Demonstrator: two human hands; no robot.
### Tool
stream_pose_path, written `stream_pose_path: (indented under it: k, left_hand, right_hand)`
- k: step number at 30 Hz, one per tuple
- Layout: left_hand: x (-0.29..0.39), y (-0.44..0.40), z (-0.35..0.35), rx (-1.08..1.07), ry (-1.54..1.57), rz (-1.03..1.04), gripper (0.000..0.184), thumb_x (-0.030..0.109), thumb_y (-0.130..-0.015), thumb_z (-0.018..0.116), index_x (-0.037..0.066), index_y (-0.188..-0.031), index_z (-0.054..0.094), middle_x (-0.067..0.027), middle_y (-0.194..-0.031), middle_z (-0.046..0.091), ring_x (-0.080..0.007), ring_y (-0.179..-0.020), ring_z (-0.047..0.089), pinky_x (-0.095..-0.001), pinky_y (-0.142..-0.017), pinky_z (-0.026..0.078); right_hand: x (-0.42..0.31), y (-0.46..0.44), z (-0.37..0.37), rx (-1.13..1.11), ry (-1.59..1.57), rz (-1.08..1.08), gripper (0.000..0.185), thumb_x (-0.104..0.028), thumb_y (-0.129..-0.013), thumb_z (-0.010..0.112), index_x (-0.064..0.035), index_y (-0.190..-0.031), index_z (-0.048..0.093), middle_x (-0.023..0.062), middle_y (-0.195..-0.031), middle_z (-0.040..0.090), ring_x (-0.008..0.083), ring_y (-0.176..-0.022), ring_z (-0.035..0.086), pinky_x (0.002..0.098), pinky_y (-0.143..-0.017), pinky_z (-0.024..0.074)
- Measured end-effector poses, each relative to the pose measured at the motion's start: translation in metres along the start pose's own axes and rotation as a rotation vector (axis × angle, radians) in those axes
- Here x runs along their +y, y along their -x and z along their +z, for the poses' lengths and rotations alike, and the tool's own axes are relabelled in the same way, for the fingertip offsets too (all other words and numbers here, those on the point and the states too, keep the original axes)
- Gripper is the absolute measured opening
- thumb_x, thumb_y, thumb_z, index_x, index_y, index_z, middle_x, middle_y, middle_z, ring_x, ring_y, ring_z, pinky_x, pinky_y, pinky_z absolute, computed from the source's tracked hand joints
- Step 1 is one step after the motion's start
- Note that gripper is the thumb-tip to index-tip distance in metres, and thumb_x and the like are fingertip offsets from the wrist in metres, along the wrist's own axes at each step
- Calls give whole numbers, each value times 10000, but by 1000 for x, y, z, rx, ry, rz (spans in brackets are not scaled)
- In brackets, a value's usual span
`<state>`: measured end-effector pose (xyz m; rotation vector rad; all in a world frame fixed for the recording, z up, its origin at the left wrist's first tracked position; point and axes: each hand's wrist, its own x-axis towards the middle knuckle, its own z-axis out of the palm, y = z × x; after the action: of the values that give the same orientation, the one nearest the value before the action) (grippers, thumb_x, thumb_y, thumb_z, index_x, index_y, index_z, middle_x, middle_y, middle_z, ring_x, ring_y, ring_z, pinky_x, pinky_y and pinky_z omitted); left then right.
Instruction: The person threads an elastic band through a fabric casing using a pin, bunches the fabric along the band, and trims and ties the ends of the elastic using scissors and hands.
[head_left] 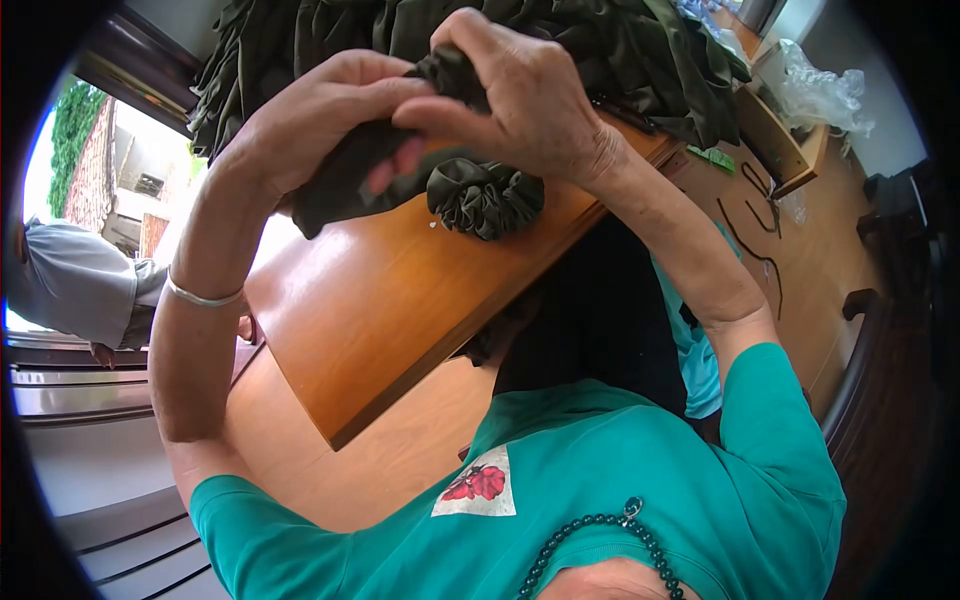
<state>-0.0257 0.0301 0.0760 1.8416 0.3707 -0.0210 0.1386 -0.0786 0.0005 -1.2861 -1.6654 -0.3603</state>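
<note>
My left hand (325,115) is closed on a piece of dark green fabric (345,180), which hangs below it over the table. Close beside it, my right hand (525,95) pinches the gathered upper part of the same fabric. Some of its fingers are blurred and partly hidden. Below my hands, a gathered dark green scrunchie (487,200) lies on the wooden table (370,300). A tiny white bit (432,225) is next to it.
A big heap of dark green fabric (330,40) covers the table's far end. At right stand an open wooden drawer (790,150) and clear plastic bags (820,90). Dark cords (750,235) lie on the floor. Another person's grey clothing (75,275) shows at left.
</note>
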Motion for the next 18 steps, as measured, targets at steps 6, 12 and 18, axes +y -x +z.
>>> stream_pose_path:
  k: [6,12,18]
  left_hand:
    - [-18,-4,-16,-43,-35,-6,307,287,-996,535,-2,-926,610,-56,-631,614,-72,-444,565,-168,-416,460]
    - [-14,-15,-5,-75,43,60,265,273,-973,584,19,-915,633,-17,-641,623,-26,-458,558,-128,-413,421]
    - [-20,-10,-26,-35,-181,70,295,297,-996,545,18,-920,605,12,-538,527,10,-352,355,-137,-362,269]
  right_hand:
    - [28,-8,-23,103,32,-85,381,-350,-942,619,-11,-812,506,155,-680,485,339,-592,537,393,-527,434]
    - [26,-3,-3,117,-20,-175,377,-362,-981,556,-28,-813,499,150,-671,491,321,-567,545,382,-503,431]
    - [37,2,-23,1,16,-71,452,-431,-1009,475,-22,-817,484,153,-676,505,341,-588,578,381,-511,439]
